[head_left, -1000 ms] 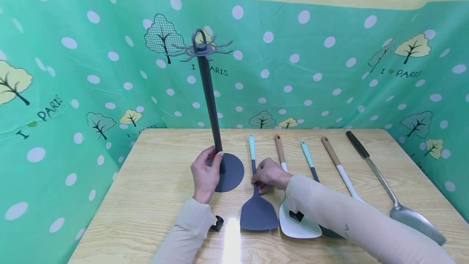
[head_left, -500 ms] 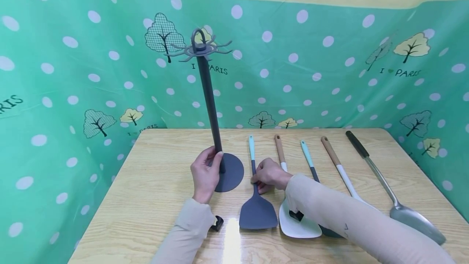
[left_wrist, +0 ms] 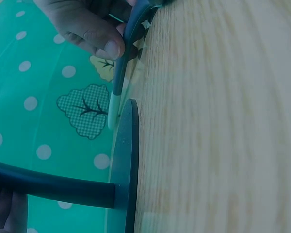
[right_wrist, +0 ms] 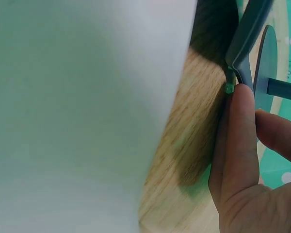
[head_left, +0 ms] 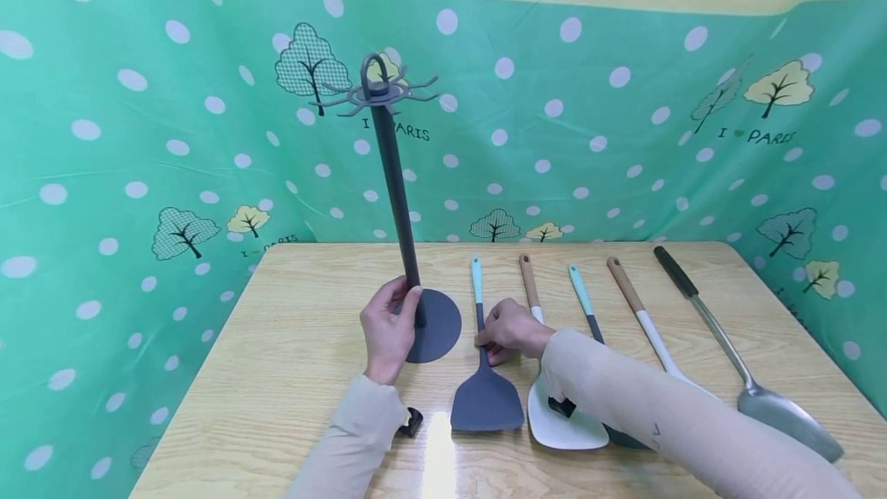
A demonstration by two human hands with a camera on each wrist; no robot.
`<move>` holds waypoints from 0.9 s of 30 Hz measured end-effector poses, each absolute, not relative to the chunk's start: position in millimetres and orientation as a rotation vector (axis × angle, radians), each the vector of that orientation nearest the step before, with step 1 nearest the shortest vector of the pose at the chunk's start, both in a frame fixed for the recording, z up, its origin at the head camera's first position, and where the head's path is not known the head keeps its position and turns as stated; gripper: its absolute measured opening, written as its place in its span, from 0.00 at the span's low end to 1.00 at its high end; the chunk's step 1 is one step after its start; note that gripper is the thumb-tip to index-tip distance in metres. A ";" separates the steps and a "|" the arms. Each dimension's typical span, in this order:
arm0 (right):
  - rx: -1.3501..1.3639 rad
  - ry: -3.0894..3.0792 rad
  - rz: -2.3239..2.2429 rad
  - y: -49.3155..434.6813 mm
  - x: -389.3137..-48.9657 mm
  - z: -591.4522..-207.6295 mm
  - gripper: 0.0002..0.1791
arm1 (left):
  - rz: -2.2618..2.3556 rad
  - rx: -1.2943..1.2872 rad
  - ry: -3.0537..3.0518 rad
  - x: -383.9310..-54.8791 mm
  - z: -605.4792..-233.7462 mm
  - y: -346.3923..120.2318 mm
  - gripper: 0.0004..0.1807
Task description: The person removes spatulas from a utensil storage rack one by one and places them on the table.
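My left hand (head_left: 389, 333) grips the lower pole of a dark grey utensil stand (head_left: 396, 191), just above its round base (left_wrist: 126, 160). Several curved hooks and a loop top the stand. To its right, my right hand (head_left: 511, 329) pinches the neck of a dark grey spatula (head_left: 487, 403) with a mint handle end. In the left wrist view, the thumb and fingers of that right hand (left_wrist: 89, 31) close on the dark neck. The right wrist view shows the fingers (right_wrist: 242, 145) right at the spatula's neck, with the stand's base behind.
Rightward lie a white spatula (head_left: 568, 422) with a brown handle, a mint-handled dark utensil (head_left: 582, 291), another brown-and-white utensil (head_left: 644, 322) and a metal wok spatula (head_left: 783, 414). My right sleeve (head_left: 665, 422) crosses over some of them. A green patterned cloth (head_left: 554, 137) stands behind the wooden table (head_left: 277, 368).
The dark spatula's blade has shifted slightly left and away from me, its handle end slightly right, in the right hand's pinch. The left hand and stand stay put.
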State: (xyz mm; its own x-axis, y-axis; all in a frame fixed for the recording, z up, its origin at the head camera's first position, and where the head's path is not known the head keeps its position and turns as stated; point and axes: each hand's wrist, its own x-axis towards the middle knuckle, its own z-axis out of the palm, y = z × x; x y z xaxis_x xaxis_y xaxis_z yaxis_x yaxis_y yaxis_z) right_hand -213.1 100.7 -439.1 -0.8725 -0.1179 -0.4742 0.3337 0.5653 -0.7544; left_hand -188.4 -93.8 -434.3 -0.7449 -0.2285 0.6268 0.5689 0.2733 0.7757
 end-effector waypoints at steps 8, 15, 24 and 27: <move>0.189 2.310 -1.259 100.5 -212.7 -438.4 0.05 | -1.542 -0.308 -1.877 -198.1 -449.4 -96.1 0.10; 0.183 2.303 -1.247 101.9 -211.6 -435.9 0.05 | -1.569 -0.306 -1.883 -206.8 -465.1 -100.5 0.10; 0.169 2.257 -1.281 107.4 -209.5 -430.8 0.05 | -1.559 -0.313 -1.895 -205.7 -466.6 -101.4 0.11; 0.157 2.247 -1.296 110.0 -208.6 -428.9 0.05 | -1.547 -0.316 -1.897 -205.4 -466.8 -101.3 0.11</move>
